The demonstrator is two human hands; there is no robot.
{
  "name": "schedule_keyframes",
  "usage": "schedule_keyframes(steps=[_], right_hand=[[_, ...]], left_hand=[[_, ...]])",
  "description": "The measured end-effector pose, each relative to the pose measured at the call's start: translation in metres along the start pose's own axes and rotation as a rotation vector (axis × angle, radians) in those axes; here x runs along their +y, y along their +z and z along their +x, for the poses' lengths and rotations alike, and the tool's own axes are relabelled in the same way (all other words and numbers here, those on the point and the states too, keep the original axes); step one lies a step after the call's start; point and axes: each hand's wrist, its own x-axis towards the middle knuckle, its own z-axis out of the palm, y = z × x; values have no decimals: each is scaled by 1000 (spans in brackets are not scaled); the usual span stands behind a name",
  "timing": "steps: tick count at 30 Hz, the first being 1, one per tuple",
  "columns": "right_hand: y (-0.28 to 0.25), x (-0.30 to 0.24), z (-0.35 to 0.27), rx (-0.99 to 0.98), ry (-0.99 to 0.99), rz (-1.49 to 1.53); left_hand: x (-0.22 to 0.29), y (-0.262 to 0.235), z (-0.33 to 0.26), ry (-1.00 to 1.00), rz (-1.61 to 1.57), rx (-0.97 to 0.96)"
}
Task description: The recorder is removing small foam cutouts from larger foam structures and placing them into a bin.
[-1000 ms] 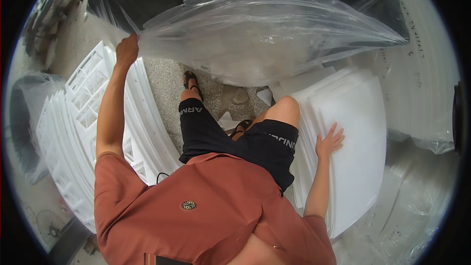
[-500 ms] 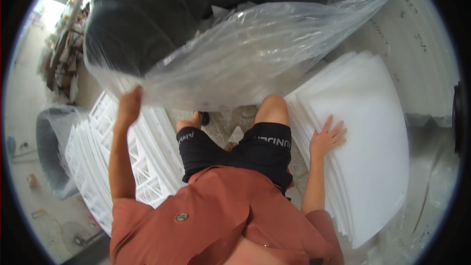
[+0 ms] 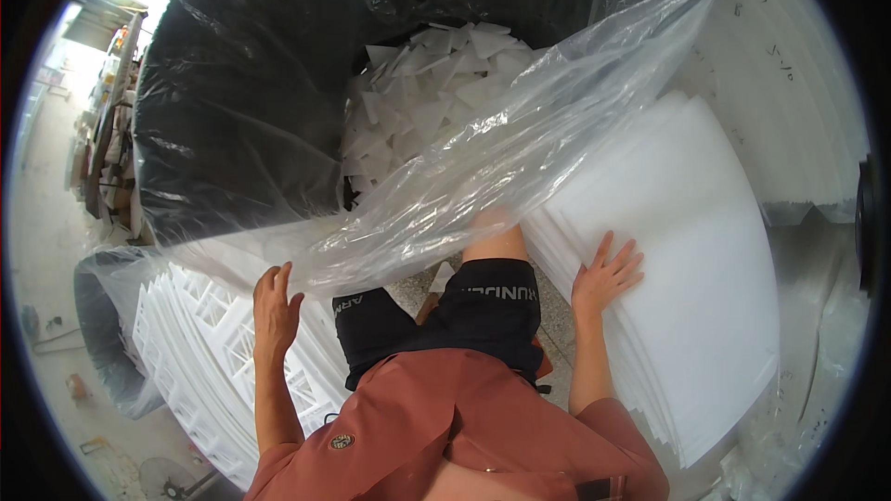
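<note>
A large clear plastic sheet [image 3: 520, 148] drapes from the upper right down over my knees. My left hand [image 3: 275, 308] is open with fingers spread, just under the sheet's lower edge and above a stack of cut-out white foam frames [image 3: 200, 353]; whether it touches the sheet I cannot tell. My right hand [image 3: 605, 274] lies flat and open on a thick stack of white foam sheets [image 3: 691, 269] at my right. A big black plastic bag [image 3: 251, 102] in front holds several white triangular foam offcuts [image 3: 418, 83].
I am seated; my dark shorts [image 3: 445, 315] and red-brown shirt fill the lower middle. A second bag with a clear liner [image 3: 102, 315] stands at the left. More white foam leans at the far right [image 3: 789, 83]. Bits of tiled floor show between my legs.
My left hand has let go of the clear sheet and dropped lower, fingers spread. The sheet has slid down and right, uncovering the black bag's offcuts. The right hand stays on the foam stack.
</note>
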Motion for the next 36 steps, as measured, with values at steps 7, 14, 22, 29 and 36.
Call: schedule_keyframes(steps=[7, 14, 22, 29, 36], right_hand=[[-11, 3, 2, -122, 12, 78], [-32, 26, 17, -115, -12, 154], [-21, 69, 21, -71, -76, 253], [-40, 97, 34, 119, -38, 430], [-20, 91, 23, -123, 14, 111]], left_hand=[[0, 22, 34, 39, 251, -121], [4, 18, 43, 37, 241, -153], [25, 21, 53, 184, 12, -111], [28, 38, 33, 318, -124, 100], [42, 58, 8, 428, -298, 116]])
